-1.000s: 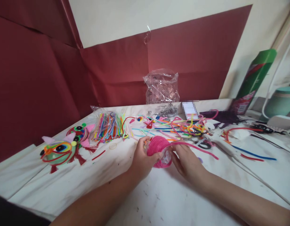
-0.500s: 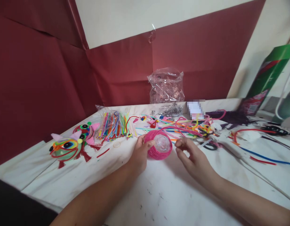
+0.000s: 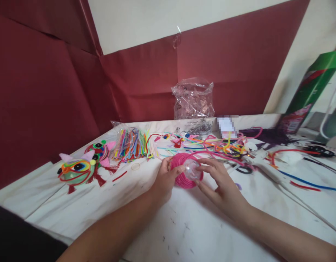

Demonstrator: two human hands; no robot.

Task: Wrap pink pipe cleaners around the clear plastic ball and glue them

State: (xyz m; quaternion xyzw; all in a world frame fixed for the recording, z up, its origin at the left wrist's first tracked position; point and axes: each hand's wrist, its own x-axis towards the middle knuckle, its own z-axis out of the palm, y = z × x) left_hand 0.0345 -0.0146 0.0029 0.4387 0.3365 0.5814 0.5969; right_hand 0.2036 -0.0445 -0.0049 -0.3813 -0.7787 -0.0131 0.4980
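A clear plastic ball [image 3: 192, 169] wrapped round in rows of fuzzy pink pipe cleaner [image 3: 181, 178] is held over the middle of the table. My left hand [image 3: 166, 178] grips its left side, thumb across the front and fingers behind. On the right side, my right hand [image 3: 217, 181] has its fingertips on the upper edge and its thumb on the lower edge. The bare clear end of the ball faces me between the two hands. A pink strand [image 3: 225, 157] stretches right from near the ball's top; where it starts is unclear.
Two lion-head figures [image 3: 78, 174] stand at left, beside a bag of coloured pipe cleaners [image 3: 132, 145]. Loose pipe cleaners, scissors [image 3: 243, 169] and a white glue gun [image 3: 268, 173] with its cord lie at right. Behind stand a clear plastic bag [image 3: 194, 100] and a green box [image 3: 310, 94].
My right hand has moved left from beside the ball, and its fingers now touch it. The ball has turned slightly, its clear end facing further right. My left hand keeps its hold.
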